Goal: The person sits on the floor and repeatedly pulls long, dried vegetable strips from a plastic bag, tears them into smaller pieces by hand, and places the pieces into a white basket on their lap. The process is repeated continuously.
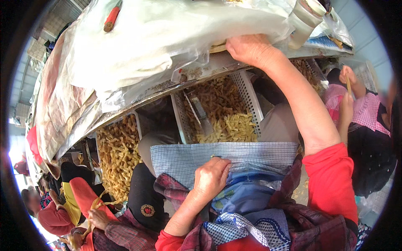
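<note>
Reaching onto the worktop (197, 75), the right hand (251, 48) meets a tan piece (217, 47), finger grip hidden. The left hand (212, 178) curls its fingers on checked cloth (178, 157), hold unclear. Pale pieces (235, 127) and brown pieces (217, 93) below suggest much done; the tan piece seems unfinished.

The plastic sheet (130, 54) looks glossy and crinkled, the apron (180, 157) matt woven cloth, the crate (250, 97) smooth plastic.

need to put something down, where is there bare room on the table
The white plastic sheet has a bare stretch between the red-handled tool and the right hand. It is crowded right of that hand, around the jar, and below, where pieces and a metal blade lie in the basket.
</note>
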`<control>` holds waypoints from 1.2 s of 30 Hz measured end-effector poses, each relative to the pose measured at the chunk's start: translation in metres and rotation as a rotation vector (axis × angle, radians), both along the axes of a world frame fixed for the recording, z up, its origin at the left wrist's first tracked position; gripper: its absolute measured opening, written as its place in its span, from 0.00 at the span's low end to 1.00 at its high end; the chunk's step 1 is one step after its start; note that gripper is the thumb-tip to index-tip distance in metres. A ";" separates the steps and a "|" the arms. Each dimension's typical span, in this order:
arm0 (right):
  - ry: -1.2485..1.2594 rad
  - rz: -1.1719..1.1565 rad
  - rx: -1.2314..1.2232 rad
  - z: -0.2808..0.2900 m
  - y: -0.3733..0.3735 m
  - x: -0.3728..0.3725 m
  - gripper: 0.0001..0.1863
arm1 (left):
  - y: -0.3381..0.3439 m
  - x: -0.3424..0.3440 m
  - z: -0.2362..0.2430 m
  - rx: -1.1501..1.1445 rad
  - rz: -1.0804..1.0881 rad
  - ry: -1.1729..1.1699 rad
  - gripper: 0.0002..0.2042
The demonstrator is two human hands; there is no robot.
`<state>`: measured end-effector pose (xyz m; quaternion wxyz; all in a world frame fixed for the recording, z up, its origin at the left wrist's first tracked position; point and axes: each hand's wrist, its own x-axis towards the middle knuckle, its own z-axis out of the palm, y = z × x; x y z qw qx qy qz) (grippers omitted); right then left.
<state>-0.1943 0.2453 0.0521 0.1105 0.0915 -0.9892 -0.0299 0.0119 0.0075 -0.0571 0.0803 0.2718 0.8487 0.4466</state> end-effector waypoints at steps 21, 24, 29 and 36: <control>-0.274 0.225 -0.938 -0.017 0.010 0.364 0.15 | 0.126 -0.114 0.049 1.126 0.085 -1.335 0.31; -0.647 -0.505 -1.912 -0.018 0.034 0.462 0.13 | 0.152 -0.134 0.059 1.355 0.082 -1.367 0.20; -0.662 -0.880 -1.173 -0.094 0.075 0.452 0.09 | 0.109 -0.117 0.078 1.048 0.453 -1.036 0.09; 0.118 0.116 -0.778 -0.014 0.027 0.235 0.14 | 0.032 -0.019 0.063 0.473 0.303 -0.741 0.06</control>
